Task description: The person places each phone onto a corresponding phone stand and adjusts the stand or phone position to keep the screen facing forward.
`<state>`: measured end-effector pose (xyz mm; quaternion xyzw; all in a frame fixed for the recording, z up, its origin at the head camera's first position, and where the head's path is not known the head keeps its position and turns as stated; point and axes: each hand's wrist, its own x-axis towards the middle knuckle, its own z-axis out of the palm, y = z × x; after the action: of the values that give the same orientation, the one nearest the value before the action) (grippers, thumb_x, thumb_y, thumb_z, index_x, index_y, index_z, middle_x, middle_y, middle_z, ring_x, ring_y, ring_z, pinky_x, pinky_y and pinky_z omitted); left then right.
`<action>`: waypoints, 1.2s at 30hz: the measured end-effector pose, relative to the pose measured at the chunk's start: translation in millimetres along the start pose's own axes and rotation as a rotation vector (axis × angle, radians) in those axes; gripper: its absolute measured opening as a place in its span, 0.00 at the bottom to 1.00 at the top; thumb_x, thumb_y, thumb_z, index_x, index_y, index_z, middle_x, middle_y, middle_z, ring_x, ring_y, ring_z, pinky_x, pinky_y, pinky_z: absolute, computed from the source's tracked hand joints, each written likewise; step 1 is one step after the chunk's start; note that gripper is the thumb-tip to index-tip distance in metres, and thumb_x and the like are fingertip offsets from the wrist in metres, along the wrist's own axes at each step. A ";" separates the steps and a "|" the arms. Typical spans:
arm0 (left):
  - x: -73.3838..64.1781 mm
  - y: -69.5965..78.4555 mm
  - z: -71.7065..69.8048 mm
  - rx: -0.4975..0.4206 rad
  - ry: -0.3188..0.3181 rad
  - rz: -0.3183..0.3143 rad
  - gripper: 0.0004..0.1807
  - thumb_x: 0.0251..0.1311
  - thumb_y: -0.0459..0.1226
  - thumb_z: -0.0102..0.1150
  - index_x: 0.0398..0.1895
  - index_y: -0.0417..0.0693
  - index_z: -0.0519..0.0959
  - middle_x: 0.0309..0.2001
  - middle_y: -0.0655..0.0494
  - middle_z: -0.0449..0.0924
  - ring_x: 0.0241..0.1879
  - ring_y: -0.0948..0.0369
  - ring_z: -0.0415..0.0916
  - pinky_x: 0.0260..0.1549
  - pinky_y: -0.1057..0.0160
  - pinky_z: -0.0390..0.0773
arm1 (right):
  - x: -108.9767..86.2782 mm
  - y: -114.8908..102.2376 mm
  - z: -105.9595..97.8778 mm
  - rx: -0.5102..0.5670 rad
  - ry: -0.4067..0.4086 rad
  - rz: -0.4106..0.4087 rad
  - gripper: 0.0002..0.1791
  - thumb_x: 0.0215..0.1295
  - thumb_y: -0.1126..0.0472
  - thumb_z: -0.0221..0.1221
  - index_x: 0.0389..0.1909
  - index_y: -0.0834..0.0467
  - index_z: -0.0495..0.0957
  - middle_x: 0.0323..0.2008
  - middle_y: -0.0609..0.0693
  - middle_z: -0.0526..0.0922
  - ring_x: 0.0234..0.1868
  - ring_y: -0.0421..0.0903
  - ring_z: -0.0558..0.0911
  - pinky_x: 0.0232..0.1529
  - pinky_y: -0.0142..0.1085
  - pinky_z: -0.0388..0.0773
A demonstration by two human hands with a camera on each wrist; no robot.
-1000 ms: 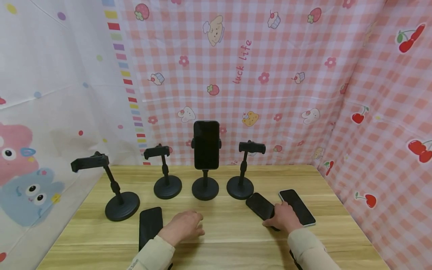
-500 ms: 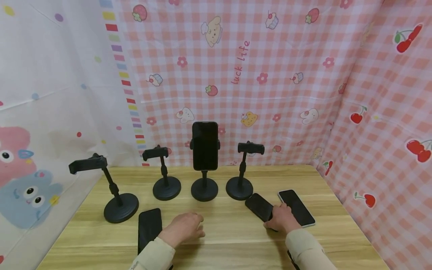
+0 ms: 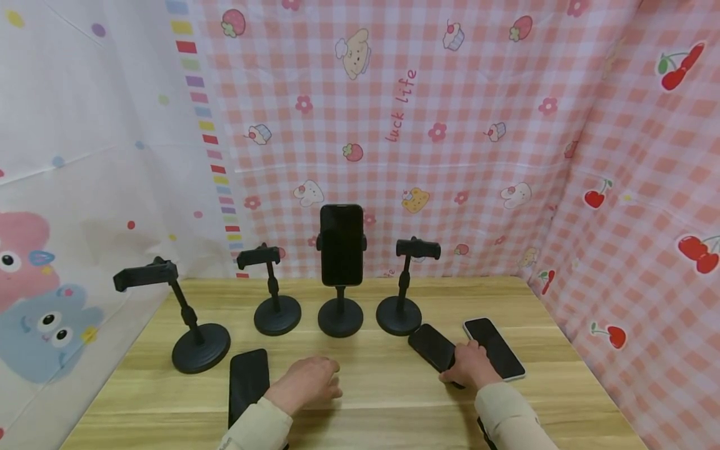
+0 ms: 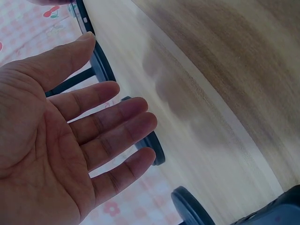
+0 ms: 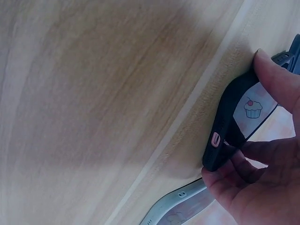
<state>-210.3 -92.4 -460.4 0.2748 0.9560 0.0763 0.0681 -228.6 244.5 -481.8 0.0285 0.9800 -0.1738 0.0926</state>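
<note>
My right hand (image 3: 470,364) grips a black-cased smartphone (image 3: 432,345) across its near end, thumb on one long edge and fingers on the other. In the right wrist view the phone (image 5: 225,123) lies screen up, with its charging port facing the camera. A pale-cased phone (image 3: 497,351) lies just beyond that hand. My left hand (image 3: 308,382) hovers over the table with loosely bent fingers and holds nothing; the left wrist view shows its bare palm (image 4: 42,145). Close to its wrist lies another black phone (image 3: 247,382), partly hidden by the sleeve.
A phone (image 3: 342,245) stands upright in a black phone stand (image 3: 340,317). Three more stands, a left one (image 3: 200,347), a left-centre one (image 3: 277,315) and a right one (image 3: 399,315), have clamps without phones. Printed cloth (image 3: 360,125) walls the wooden table (image 3: 382,412).
The view shifts slightly. My right hand keeps its grip at the near end of the black phone, which stays in place, and my left hand keeps still.
</note>
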 end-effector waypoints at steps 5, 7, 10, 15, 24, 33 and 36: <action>0.0 0.2 0.3 0.008 0.002 0.004 0.15 0.56 0.45 0.71 0.37 0.45 0.81 0.35 0.54 0.81 0.37 0.56 0.79 0.37 0.55 0.79 | 0.8 0.4 -0.3 -0.003 -0.004 0.001 0.33 0.49 0.52 0.76 0.45 0.73 0.75 0.44 0.69 0.69 0.48 0.66 0.70 0.50 0.59 0.71; 0.0 0.7 0.0 0.004 0.000 0.001 0.15 0.55 0.45 0.72 0.38 0.45 0.81 0.37 0.53 0.82 0.38 0.55 0.80 0.38 0.54 0.79 | 1.2 1.0 -0.3 -0.003 -0.009 0.008 0.34 0.49 0.52 0.76 0.46 0.74 0.75 0.44 0.70 0.69 0.49 0.66 0.70 0.50 0.59 0.71; -0.2 1.5 -0.9 0.002 -0.001 0.000 0.15 0.55 0.45 0.72 0.37 0.45 0.81 0.36 0.53 0.81 0.38 0.56 0.79 0.38 0.54 0.79 | 0.9 1.2 -1.0 -0.004 -0.017 0.017 0.34 0.49 0.52 0.76 0.46 0.74 0.76 0.45 0.70 0.69 0.49 0.66 0.69 0.50 0.59 0.71; -0.2 2.1 -0.5 0.003 0.004 0.002 0.14 0.55 0.45 0.72 0.34 0.46 0.80 0.32 0.55 0.79 0.34 0.58 0.78 0.34 0.55 0.78 | 0.2 0.3 -2.0 -0.017 -0.022 0.010 0.34 0.50 0.51 0.76 0.46 0.74 0.76 0.45 0.69 0.69 0.49 0.66 0.70 0.50 0.59 0.72; 1.5 3.1 1.3 0.004 0.000 0.004 0.15 0.55 0.45 0.71 0.36 0.45 0.81 0.35 0.53 0.81 0.37 0.55 0.79 0.38 0.54 0.79 | -3.9 -0.4 1.3 -0.021 -0.006 -0.006 0.36 0.49 0.47 0.75 0.45 0.74 0.76 0.41 0.67 0.71 0.46 0.65 0.71 0.49 0.59 0.72; 2.8 4.2 0.3 0.002 -0.013 -0.012 0.15 0.56 0.45 0.71 0.37 0.45 0.81 0.36 0.53 0.81 0.37 0.56 0.79 0.38 0.54 0.79 | -6.2 3.5 6.2 -0.009 0.069 -0.002 0.35 0.44 0.47 0.76 0.40 0.73 0.79 0.38 0.67 0.74 0.42 0.64 0.74 0.45 0.59 0.74; 3.1 3.7 0.3 0.001 -0.004 -0.002 0.14 0.56 0.45 0.71 0.34 0.46 0.80 0.32 0.55 0.79 0.32 0.58 0.77 0.35 0.56 0.78 | -7.5 3.0 6.0 -0.012 0.095 0.001 0.33 0.40 0.47 0.76 0.36 0.71 0.80 0.36 0.66 0.77 0.39 0.62 0.77 0.42 0.57 0.75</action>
<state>-210.9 -87.6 -460.3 0.2740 0.9562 0.0751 0.0701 -220.0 245.1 -486.9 0.0364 0.9843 -0.1665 0.0464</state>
